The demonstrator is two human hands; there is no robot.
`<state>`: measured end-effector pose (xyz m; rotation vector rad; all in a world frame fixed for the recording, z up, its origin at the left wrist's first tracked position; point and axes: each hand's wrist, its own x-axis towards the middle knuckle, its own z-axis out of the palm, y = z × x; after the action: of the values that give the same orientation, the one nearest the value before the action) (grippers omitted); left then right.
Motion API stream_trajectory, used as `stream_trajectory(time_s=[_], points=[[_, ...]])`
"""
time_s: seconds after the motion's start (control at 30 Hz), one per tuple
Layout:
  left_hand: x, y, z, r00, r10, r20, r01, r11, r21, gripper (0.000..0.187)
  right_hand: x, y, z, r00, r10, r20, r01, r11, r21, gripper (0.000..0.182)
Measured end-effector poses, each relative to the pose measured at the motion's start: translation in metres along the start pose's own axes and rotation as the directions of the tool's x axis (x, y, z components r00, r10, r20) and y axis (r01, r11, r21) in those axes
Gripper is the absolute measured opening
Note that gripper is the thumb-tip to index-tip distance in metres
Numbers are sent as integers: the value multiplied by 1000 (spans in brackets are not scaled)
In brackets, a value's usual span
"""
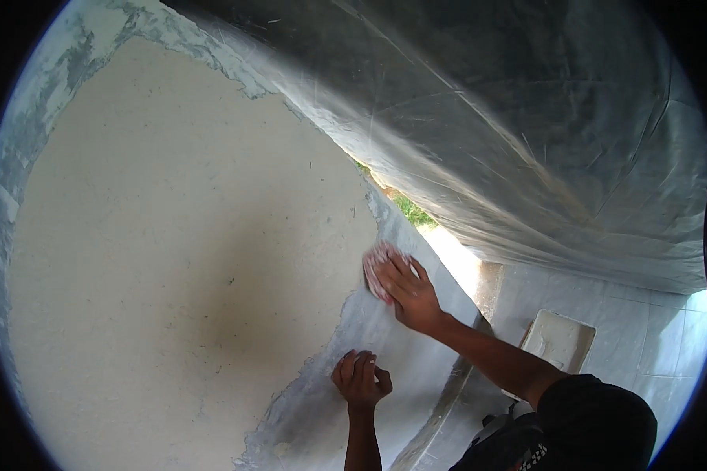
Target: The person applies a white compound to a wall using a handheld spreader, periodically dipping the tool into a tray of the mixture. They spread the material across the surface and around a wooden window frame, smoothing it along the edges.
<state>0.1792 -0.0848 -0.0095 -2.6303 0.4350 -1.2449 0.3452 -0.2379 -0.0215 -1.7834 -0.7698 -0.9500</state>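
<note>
At the right edge of the cream coat (173,196), the right hand (407,294) has its grip closed over a pink-and-white pad (374,276), seemingly against the wall. Beside the coat's lower right edge, the left hand (360,380) is curled; whether it grasps anything, I cannot tell. Light, even pressure, pad flat, should suit that ragged border.

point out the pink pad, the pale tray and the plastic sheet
Pink pad (374,272), head view: its exposed surface
Pale tray (567,319), head view: its upper rim
Plastic sheet (511,141), head view: around its middle
</note>
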Motion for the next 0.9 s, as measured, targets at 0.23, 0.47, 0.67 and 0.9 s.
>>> stream_trajectory(time_s=[0.23, 0.47, 0.67, 0.9], points=[[1, -1, 2, 1000, 24, -15, -23, 1000, 8, 16, 44, 9, -12, 992, 100, -81, -98, 995, 31, 73], [4, 0, 2, 999, 15, -34, -15, 1000, 12, 17, -20, -13, -5, 997, 65, 45, -69, 992, 106, 66], [3, 1, -2, 999, 18, -47, -19, 1000, -23, 17, 49, -8, 1, 980, 137, -148, -126, 989, 82, 75], [-5, -7, -4, 991, 36, -131, -68, 965, -255, 17, 0, -47, 4, 985, 148, -84, -141, 986, 89, 69]])
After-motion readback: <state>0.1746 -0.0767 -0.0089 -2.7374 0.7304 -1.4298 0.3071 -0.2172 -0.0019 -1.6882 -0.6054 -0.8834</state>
